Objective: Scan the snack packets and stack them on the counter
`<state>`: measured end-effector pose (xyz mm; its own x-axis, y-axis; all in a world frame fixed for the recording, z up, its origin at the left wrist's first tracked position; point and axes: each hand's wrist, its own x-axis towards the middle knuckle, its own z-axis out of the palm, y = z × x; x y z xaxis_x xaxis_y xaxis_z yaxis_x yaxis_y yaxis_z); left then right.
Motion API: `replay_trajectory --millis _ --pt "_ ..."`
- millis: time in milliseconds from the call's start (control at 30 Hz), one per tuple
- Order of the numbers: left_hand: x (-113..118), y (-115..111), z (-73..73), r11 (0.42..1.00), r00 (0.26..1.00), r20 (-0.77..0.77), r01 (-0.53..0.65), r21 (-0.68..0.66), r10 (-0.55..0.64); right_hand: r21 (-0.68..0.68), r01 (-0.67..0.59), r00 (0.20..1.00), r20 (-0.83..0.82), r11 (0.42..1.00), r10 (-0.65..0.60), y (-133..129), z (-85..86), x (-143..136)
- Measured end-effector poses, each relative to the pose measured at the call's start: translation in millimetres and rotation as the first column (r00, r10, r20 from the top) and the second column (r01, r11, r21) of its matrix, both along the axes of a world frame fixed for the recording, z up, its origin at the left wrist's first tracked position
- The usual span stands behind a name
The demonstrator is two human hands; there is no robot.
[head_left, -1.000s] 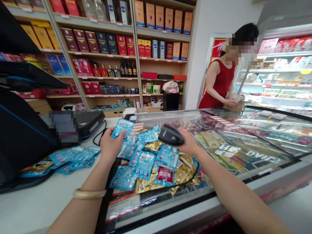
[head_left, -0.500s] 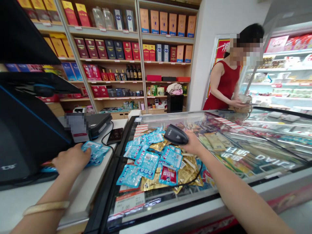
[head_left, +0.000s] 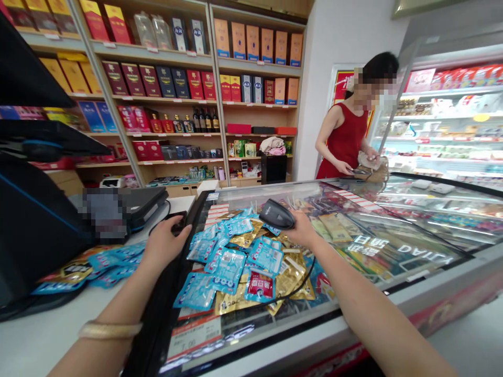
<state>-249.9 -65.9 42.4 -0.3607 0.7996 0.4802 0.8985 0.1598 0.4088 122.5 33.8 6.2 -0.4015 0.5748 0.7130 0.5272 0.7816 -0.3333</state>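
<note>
My right hand (head_left: 302,228) grips a black barcode scanner (head_left: 276,214) above the glass top of a freezer (head_left: 220,335). Under it lies a heap of blue snack packets (head_left: 230,269), mixed with gold packets (head_left: 288,277) and one red packet (head_left: 260,285). My left hand (head_left: 168,242), with a bangle on its wrist, hovers by the freezer's left edge, near the blue packets. Its fingers are spread and nothing shows between them. More blue packets (head_left: 113,264) and a gold one lie on the white counter beside the black till.
At left stands the black till (head_left: 35,225), with a flat black device (head_left: 147,207) behind it. The scanner's cable (head_left: 298,290) loops over the packets. A person in red (head_left: 346,131) stands across the freezer, holding a bag (head_left: 373,167). Shelves of boxes (head_left: 173,84) line the back wall.
My left hand has let go of the blue packets on the counter and moved right to the freezer's edge. The scanner stays over the heap. The person's hands have moved apart at the bag.
</note>
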Motion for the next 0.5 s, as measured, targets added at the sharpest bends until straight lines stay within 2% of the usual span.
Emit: replay_trajectory --millis 100,233,300,400,500 --pt "45.6 20.3 -1.5 0.988 0.988 0.036 0.15 -0.034 -0.149 0.002 0.003 1.0 -0.012 1.0 -0.003 1.5 -1.1 0.3" --pt "87.8 38.4 -13.4 0.965 0.97 -0.005 0.239 -0.11 -0.241 0.002 -0.002 0.999 -0.037 1.0 0.002 3.8 -2.5 0.3" --pt "95.1 42.9 -22.8 0.956 0.964 -0.032 0.255 -0.147 -0.262 0.0 0.003 0.999 -0.038 1.0 -0.003 5.0 -2.5 0.7" --pt "93.1 44.9 -35.7 0.949 0.961 -0.045 0.263 -0.174 -0.274 -0.009 0.011 0.999 -0.033 1.0 -0.011 6.2 -1.8 1.6" --pt "87.5 42.2 -39.6 0.944 0.952 -0.02 0.301 -0.134 -0.306 -0.022 0.018 1.0 -0.016 1.0 -0.018 5.6 -0.5 1.9"
